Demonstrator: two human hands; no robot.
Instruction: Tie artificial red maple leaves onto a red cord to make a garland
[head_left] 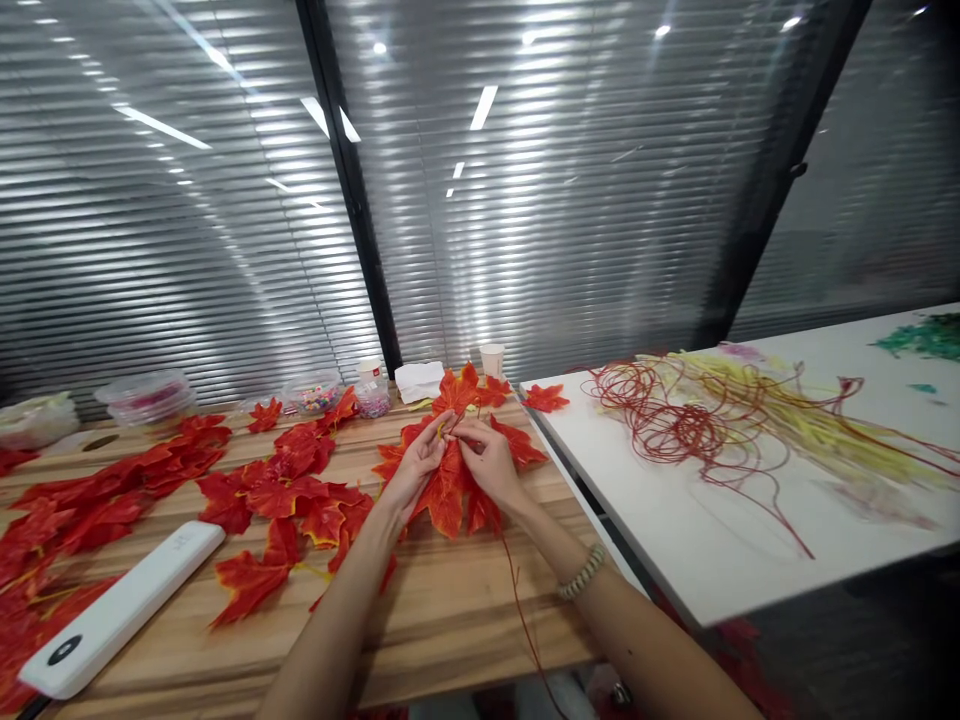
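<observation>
Both hands meet over a cluster of red artificial maple leaves [444, 500] at the middle of the wooden table. My left hand [415, 465] is closed, its fingertips pinching the yellow stem by the leaves. Right beside it, my right hand [486, 455] is closed in a pinch on a thin red cord [517, 585] at the same spot. The cord's lower part hangs from the leaves past the table's front edge. Fingers partly hide where stem and cord meet, so I cannot tell whether they are tied. A beaded bracelet [581, 573] circles my right wrist.
More red leaves [289, 490] spread across the wooden table [450, 630] on the left, near a white power bank [124, 608]. Clear tubs [146, 395] and a paper cup [492, 360] line the back. Tangled red cord [675, 425] and yellow strips lie on the white table [720, 560].
</observation>
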